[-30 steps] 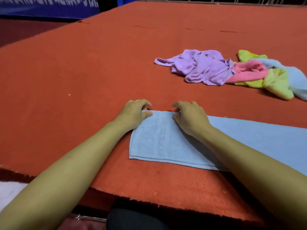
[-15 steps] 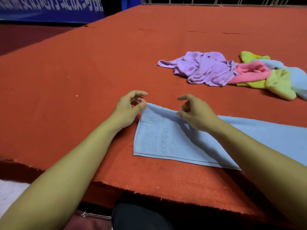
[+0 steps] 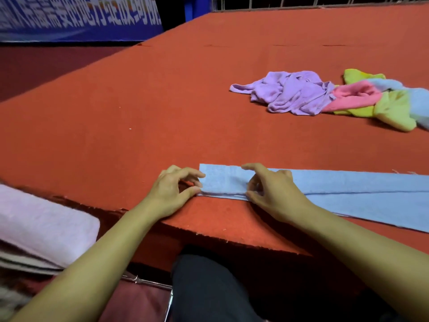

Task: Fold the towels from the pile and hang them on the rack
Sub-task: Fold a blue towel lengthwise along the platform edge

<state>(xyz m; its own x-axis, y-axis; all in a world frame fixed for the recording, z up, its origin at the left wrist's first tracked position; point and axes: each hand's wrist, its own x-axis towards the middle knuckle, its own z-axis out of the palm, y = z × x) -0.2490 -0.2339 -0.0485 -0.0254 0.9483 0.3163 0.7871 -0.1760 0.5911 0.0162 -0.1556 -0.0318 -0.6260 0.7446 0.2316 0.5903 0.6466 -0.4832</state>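
Note:
A light blue towel (image 3: 348,189) lies folded lengthwise into a narrow strip along the near edge of the red table (image 3: 162,112). My left hand (image 3: 173,190) pinches the strip's left end corner between thumb and fingers. My right hand (image 3: 270,189) pinches the near folded edge a little to the right. The pile of towels (image 3: 325,96) sits at the far right: a purple one (image 3: 292,92), a pink one (image 3: 352,95), a yellow-green one (image 3: 394,110) and a pale blue one (image 3: 420,103). No rack is in view.
A folded pale pink towel (image 3: 41,226) rests low at the left, below the table edge. A blue banner (image 3: 76,17) hangs far left. A metal grille (image 3: 301,1) runs along the table's far edge. My dark-clothed knee (image 3: 209,291) is beneath the table front.
Both hands lifted the towel's far edge and brought it toward me, folding the towel in half lengthwise. It is now a narrow strip and my hands hold its near edge.

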